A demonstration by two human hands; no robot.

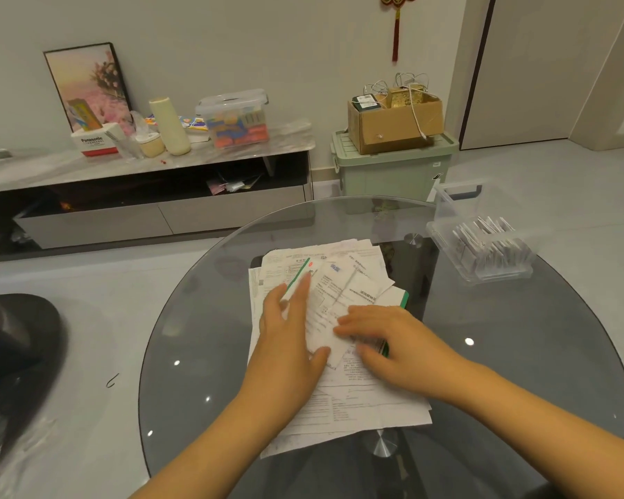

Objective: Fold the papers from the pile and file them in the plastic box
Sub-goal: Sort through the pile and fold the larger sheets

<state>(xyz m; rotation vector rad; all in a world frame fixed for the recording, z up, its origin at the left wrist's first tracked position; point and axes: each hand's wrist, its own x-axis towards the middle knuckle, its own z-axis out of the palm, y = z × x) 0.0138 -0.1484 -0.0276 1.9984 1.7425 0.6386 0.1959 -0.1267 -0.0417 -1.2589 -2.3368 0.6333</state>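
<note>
**Paper pile: loose sheets under two flat hands**

The paper pile (339,390) lies spread at the middle of the round glass table (519,354), sheets overlapping at odd angles. On top sits a narrow creased slip (334,300). The left hand (290,340) lies flat over its left edge with fingers straight, thumb against the lower end; the right hand (393,343) presses on the sheets just beside it, fingers extended, gripping nothing.

The risk, as I judge it, is that smooth glass and loose stacking let neighbouring sheets slide or lift with the slip, so a fold could catch two papers or come out skewed. The clear plastic box (483,253), well apart at the right rim and already holding upright folded papers, could be nudged toward the edge.

The print is unreadable, motion blurs the fingertips, and the hands hide how many sheets they cover.
</note>
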